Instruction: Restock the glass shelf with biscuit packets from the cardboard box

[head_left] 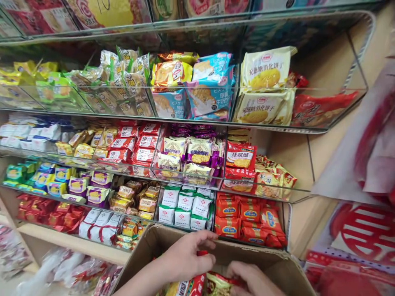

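Observation:
Both of my hands are over an open cardboard box [262, 257] at the bottom of the head view. My left hand [182, 257] reaches in from the left, its fingers curved and the thumb apart from them. A bit of red wrapper shows in that gap, seemingly behind the hand. Below it lies a red and yellow snack packet [194, 286]. My right hand [251, 279] is bent around the edge of a snack packet with a red rim [217, 283], its lower fingers cut off by the frame. Much of the box's contents is hidden by my hands.
Tiered shelves with clear front guards hold wrapped snacks: cream biscuit packs [262, 74], blue biscuit packs [203, 96], white and green packets [185, 203] and red packets [228, 218]. Bagged goods [83, 271] lie low left. Red and white packaging [364, 230] stands at right.

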`<move>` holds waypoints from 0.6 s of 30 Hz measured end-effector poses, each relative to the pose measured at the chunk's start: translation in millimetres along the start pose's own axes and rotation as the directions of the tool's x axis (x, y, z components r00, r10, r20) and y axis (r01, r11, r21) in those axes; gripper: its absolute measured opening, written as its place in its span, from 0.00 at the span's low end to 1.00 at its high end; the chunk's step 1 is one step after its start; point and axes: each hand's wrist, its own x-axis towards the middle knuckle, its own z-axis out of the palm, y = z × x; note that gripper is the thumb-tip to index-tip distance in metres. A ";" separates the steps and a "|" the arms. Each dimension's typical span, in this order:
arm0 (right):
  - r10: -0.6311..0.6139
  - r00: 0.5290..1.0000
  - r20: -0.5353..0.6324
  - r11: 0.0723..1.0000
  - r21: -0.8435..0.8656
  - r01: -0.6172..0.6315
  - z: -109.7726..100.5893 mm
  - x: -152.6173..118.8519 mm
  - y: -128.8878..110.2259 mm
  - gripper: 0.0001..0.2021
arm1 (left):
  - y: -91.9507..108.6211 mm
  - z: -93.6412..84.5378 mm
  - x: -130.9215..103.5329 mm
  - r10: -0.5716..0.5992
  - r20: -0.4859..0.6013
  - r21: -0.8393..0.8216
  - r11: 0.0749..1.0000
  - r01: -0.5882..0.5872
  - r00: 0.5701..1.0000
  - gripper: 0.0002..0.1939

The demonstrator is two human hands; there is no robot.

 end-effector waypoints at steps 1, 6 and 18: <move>-0.007 1.000 -0.027 0.997 0.076 0.009 -13.2 -5.1 -7.1 0.05 | 0.6 -1.1 0.1 -0.006 0.002 -0.011 1.000 0.007 1.000 0.23; 0.066 0.973 -0.222 0.891 0.452 0.042 -45.6 -14.9 -27.5 0.06 | 10.7 2.1 4.4 0.031 0.147 -0.181 0.984 -0.004 0.989 0.13; 0.048 0.974 -0.221 0.538 0.828 0.161 -18.9 -13.8 -26.7 0.14 | 12.6 17.8 9.3 -0.051 0.060 -0.588 0.805 0.077 0.997 0.12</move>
